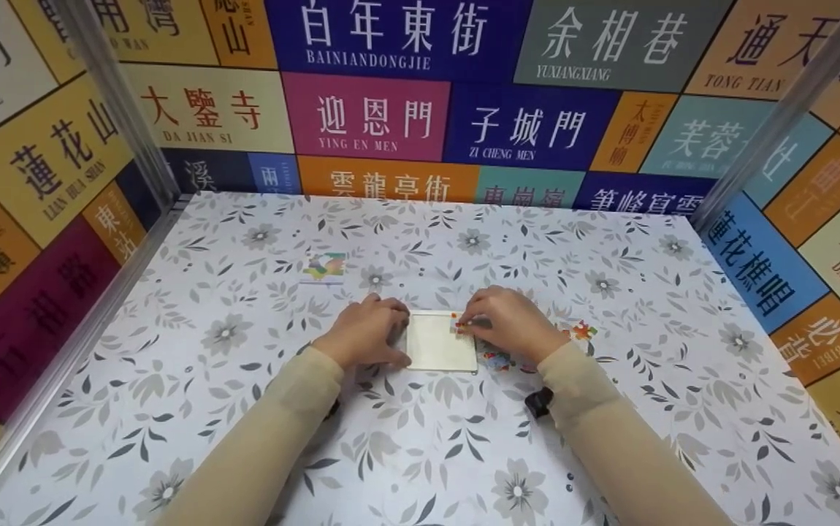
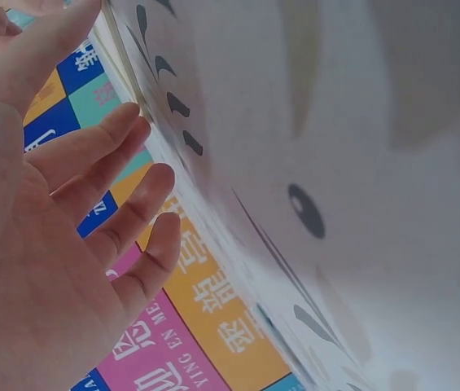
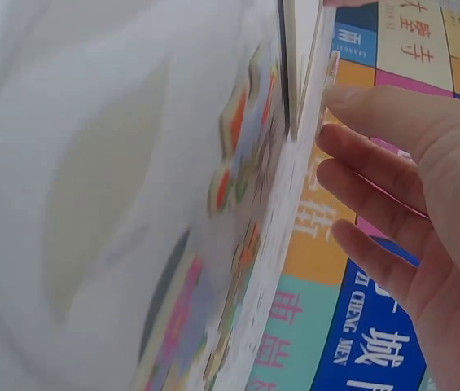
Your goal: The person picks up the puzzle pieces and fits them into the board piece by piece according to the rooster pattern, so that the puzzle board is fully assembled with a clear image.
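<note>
A shallow cream-white puzzle tray (image 1: 438, 349) lies on the floral tablecloth in the head view. Along its left edge rests my left hand (image 1: 361, 332), thumb near the lower corner and fingertips near the upper one. The left wrist view shows that hand's fingers (image 2: 136, 208) spread and only slightly bent. Over the tray's upper right corner, my right hand (image 1: 511, 321) pinches a small colourful jigsaw piece (image 1: 455, 322) between thumb and fingertips. More jigsaw pieces (image 1: 497, 359) lie beside the tray, partly hidden by the right hand; the right wrist view shows such pieces (image 3: 234, 122) close up.
A small printed picture card (image 1: 325, 269) lies on the tablecloth, behind and left of the tray. Another group of orange and green pieces (image 1: 582, 331) sits right of the right wrist. Panels with colourful street-name signs (image 1: 376, 117) surround the table at the back and sides.
</note>
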`<state>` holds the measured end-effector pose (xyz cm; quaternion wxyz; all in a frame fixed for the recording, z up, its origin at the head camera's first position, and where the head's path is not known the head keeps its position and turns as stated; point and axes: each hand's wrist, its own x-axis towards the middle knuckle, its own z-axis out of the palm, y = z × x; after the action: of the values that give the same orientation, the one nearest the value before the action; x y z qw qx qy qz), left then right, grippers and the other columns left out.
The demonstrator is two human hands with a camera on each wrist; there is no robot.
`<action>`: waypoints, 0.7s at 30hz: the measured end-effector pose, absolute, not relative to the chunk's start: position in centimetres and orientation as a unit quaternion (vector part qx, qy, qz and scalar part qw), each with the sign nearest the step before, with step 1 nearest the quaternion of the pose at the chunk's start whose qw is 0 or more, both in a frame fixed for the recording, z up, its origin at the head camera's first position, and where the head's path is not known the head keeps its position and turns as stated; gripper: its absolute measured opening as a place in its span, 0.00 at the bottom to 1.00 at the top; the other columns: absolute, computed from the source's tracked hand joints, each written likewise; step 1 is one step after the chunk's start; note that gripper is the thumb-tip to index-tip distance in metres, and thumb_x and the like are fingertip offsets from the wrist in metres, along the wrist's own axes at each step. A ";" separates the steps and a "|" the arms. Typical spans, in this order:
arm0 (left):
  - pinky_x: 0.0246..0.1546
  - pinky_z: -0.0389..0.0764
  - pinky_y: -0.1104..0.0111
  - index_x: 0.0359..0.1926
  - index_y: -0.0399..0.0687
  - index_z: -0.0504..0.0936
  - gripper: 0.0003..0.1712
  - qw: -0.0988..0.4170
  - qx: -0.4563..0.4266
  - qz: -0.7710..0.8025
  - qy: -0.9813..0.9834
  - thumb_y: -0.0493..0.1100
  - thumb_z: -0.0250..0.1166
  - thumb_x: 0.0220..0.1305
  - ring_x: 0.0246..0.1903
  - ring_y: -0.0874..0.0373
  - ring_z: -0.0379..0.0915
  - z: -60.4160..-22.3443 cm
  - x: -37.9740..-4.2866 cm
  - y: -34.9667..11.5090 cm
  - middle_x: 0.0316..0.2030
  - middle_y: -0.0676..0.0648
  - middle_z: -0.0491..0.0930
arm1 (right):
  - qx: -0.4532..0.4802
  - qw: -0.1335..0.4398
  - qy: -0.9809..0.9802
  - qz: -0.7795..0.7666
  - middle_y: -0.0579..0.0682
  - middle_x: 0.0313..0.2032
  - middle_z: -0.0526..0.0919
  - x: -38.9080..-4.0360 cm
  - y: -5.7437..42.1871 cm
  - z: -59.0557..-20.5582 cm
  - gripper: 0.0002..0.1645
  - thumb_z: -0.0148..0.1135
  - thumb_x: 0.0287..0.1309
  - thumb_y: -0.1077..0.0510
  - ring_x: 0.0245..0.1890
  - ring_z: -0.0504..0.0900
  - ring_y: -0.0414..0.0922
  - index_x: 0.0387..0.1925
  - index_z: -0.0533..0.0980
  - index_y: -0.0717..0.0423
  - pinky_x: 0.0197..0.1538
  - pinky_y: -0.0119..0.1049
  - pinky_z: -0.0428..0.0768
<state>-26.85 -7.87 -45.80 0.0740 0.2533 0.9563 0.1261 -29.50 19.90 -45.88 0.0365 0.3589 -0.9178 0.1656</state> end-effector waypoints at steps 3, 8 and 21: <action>0.57 0.76 0.49 0.61 0.49 0.84 0.38 0.075 0.255 0.127 0.956 0.60 0.80 0.53 0.60 0.48 0.71 -45.8 -26.9 -7.9 0.67 0.51 0.77 | 0.374 0.043 -0.911 0.167 0.44 0.39 0.88 -29.6 19.1 -46.0 0.05 0.75 0.61 0.53 0.41 0.85 0.43 0.38 0.90 0.46 0.48 0.42 0.83; 0.58 0.76 0.50 0.61 0.49 0.84 0.38 0.080 0.252 0.127 0.956 0.60 0.80 0.52 0.60 0.48 0.71 -45.9 -27.0 -7.6 0.66 0.52 0.77 | 0.383 0.039 -0.908 0.164 0.45 0.39 0.88 -29.8 18.1 -46.3 0.04 0.74 0.61 0.54 0.41 0.85 0.45 0.38 0.90 0.46 0.48 0.43 0.83; 0.56 0.76 0.48 0.59 0.47 0.85 0.36 0.075 0.255 0.135 0.955 0.59 0.81 0.51 0.60 0.46 0.72 -45.7 -26.8 -7.9 0.63 0.51 0.78 | 0.422 0.054 -0.894 0.143 0.45 0.37 0.88 -30.3 15.0 -46.4 0.04 0.75 0.61 0.54 0.40 0.85 0.46 0.37 0.90 0.48 0.49 0.45 0.83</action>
<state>-26.80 -7.89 -45.65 0.0754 0.2548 0.9545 0.1352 -30.32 15.01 -46.43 0.0542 0.4216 -0.8938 0.1431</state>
